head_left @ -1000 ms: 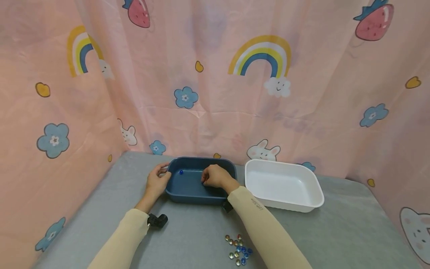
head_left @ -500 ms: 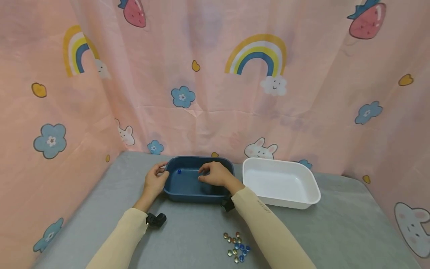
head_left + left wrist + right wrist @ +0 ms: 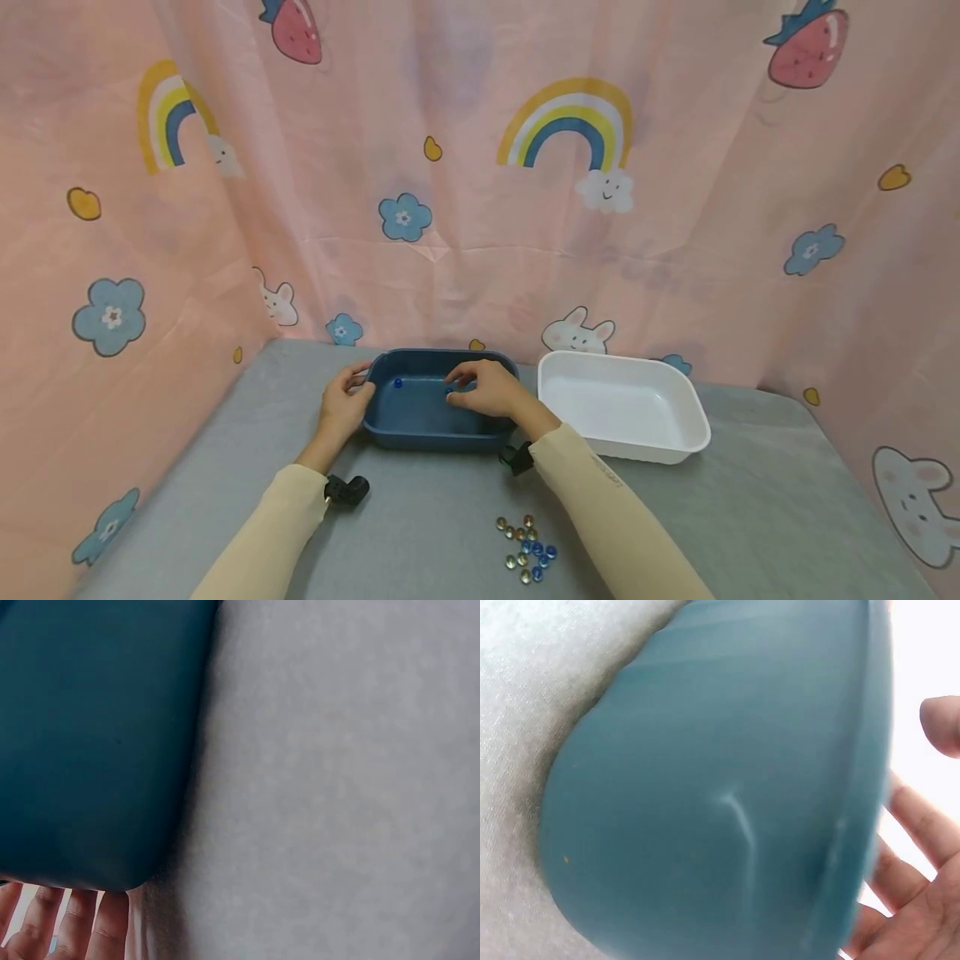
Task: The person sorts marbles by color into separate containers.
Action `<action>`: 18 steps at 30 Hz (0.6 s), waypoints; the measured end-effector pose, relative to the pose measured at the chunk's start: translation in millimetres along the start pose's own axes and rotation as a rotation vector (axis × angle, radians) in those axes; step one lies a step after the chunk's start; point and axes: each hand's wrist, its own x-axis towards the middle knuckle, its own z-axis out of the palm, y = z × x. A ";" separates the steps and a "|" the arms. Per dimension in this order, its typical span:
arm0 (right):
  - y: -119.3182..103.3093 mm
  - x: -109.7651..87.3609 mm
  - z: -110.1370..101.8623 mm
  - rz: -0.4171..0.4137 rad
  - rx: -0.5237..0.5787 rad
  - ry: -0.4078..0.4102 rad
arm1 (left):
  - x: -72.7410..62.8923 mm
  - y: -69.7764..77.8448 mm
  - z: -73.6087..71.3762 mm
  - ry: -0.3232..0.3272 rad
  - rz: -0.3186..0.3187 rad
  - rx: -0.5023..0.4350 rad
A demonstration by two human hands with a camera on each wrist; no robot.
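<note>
My right hand (image 3: pixel 491 390) hovers within the dark blue tray (image 3: pixel 420 442), thumb and fingers spread apart. In the gap between them a blue marble (image 3: pixel 449 390) shows against the tray floor. Another blue marble (image 3: pixel 398 383) lies farther left in the same tray. At the tray's left end my left hand (image 3: pixel 345 404) touches the outer wall and corner, its fingers (image 3: pixel 75 922) fairly straight along the side in the left wrist view. The right wrist view shows the tray's outer wall (image 3: pixel 705 787) and the parted thumb and fingers beyond its rim.
A white tray (image 3: pixel 622 450) stands just right of the blue one. Several clear, amber and blue marbles (image 3: pixel 537 548) lie loose on the grey cloth (image 3: pixel 420 525) near the front, left of my right forearm. A patterned pink curtain (image 3: pixel 480 275) hangs behind.
My right hand's pinched fingers have parted and a second blue marble has come into sight between them. The left hand stays at the tray's end. The head view has shifted slightly.
</note>
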 end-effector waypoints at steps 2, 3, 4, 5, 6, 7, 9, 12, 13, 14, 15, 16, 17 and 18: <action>-1.2 -3.1 -0.9 0.001 0.003 0.007 | 0.1 -0.8 -0.2 0.001 -0.002 -0.002; -2.0 -4.6 -1.6 0.001 0.008 0.010 | 0.0 -1.2 -0.4 0.002 -0.002 -0.002; -3.0 -6.2 -2.2 0.002 0.011 0.014 | -0.3 -1.2 -0.5 0.003 -0.002 -0.002; -3.8 -7.8 -2.9 0.000 0.015 0.016 | -0.5 -1.1 -0.4 0.005 -0.004 0.000; -3.9 -9.0 -3.3 0.000 0.015 0.018 | -0.5 -1.3 -0.5 0.007 -0.003 0.002; -4.5 -10.4 -3.8 -0.003 0.015 0.021 | -0.8 -1.0 -0.5 0.009 -0.005 0.000; -5.7 -13.7 -4.9 -0.004 0.016 0.028 | -1.2 -0.8 -0.6 0.011 -0.003 0.001; -6.5 -18.9 -6.1 -0.002 0.020 0.049 | -1.3 -0.7 -0.3 0.010 -0.002 -0.003; -7.1 -21.1 -6.8 -0.002 0.025 0.057 | -1.4 -0.5 -0.1 0.009 -0.002 -0.006; -7.1 -23.0 -7.3 -0.001 0.033 0.064 | -1.3 -0.6 0.0 0.009 0.000 -0.005; -6.9 -25.0 -7.7 -0.006 0.043 0.073 | -1.3 -0.5 0.2 0.009 0.001 -0.006; -6.7 -26.9 -8.2 -0.009 0.053 0.080 | -1.3 -0.5 0.4 0.010 0.002 -0.007; -6.5 -28.9 -8.6 -0.013 0.064 0.087 | -1.1 -0.5 0.5 0.010 0.004 -0.004; -6.2 -30.9 -9.0 -0.019 0.075 0.093 | -0.8 -0.7 0.8 0.011 0.004 -0.003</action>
